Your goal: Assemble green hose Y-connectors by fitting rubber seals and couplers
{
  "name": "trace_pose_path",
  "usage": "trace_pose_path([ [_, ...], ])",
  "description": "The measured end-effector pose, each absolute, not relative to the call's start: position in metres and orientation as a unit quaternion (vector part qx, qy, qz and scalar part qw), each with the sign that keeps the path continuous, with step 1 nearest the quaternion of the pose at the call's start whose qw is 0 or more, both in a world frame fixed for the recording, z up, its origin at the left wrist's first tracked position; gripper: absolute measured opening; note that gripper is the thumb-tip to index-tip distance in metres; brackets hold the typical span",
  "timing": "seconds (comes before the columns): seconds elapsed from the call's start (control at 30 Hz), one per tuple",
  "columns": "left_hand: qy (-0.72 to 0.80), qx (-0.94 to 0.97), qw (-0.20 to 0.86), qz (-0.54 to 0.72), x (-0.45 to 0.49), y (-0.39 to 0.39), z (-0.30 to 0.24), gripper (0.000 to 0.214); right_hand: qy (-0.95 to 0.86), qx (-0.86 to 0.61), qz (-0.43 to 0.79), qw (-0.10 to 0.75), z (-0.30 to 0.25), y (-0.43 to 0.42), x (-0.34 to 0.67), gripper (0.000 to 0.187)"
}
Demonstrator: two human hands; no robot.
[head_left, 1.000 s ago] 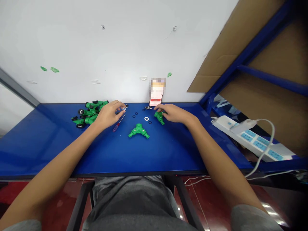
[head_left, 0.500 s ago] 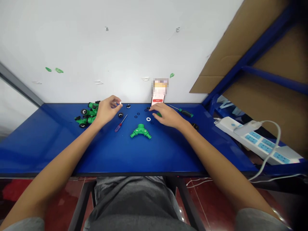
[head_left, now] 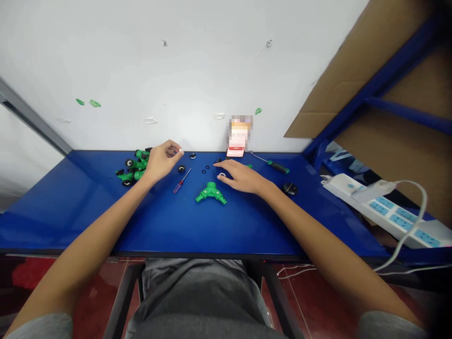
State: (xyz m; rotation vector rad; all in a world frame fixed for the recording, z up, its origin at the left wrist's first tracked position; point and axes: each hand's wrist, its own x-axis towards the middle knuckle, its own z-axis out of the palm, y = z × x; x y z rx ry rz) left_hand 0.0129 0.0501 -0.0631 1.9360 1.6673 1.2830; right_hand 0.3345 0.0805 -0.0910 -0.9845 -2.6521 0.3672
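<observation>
Just behind the green Y-connector (head_left: 211,193), on a glossy blue bench (head_left: 70,221), the two hands work close together. To the connector's left, the left hand (head_left: 163,161) is lifted off the surface, thumb and forefinger brought together, their fingertips (head_left: 176,149) pinching a small white ring (head_left: 181,151) seen almost edge-on. The other fingers curl away, leaving that tiny part clear to see, and a tip-only pinch like this suits something so thin and light.

To the connector's right, the right hand (head_left: 240,177) reaches low and flat, its fingers loosely apart. Its thumb and forefinger come down at a white washer (head_left: 221,175), touching it or just above; whether they grip it, I cannot tell.

Farther left of the connector lies a heap of ribbed green plastic fittings (head_left: 134,167) with black ends. Nearer it are a slim screwdriver (head_left: 181,181) with a purple handle, a black cap (head_left: 181,168), and a scatter of thin black rubber O-rings (head_left: 204,170). Beyond the connector to the right rests a green-handled screwdriver (head_left: 278,166) with a long, thin steel shaft, near a rounded black object (head_left: 290,189) that is hard to identify.
</observation>
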Motion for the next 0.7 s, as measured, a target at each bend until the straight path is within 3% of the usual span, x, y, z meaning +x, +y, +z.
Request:
trace_pose_path([
  [0.17, 0.578, 0.697, 0.137, 0.402, 0.007, 0.055, -0.067, 0.015, -0.925, -0.32, 0.105, 0.177, -0.089, 0.081, 0.336, 0.049],
  [0.43, 0.525, 0.813, 0.123, 0.222, -0.006, 0.058, -0.063, 0.014, -0.932, -0.292, 0.075, 0.201, -0.085, 0.082, 0.339, 0.04],
  [0.7, 0.544, 0.807, 0.106, 0.203, -0.008, 0.057, -0.057, 0.016, -0.933, -0.28, 0.073, 0.212, -0.081, 0.078, 0.337, 0.039],
])
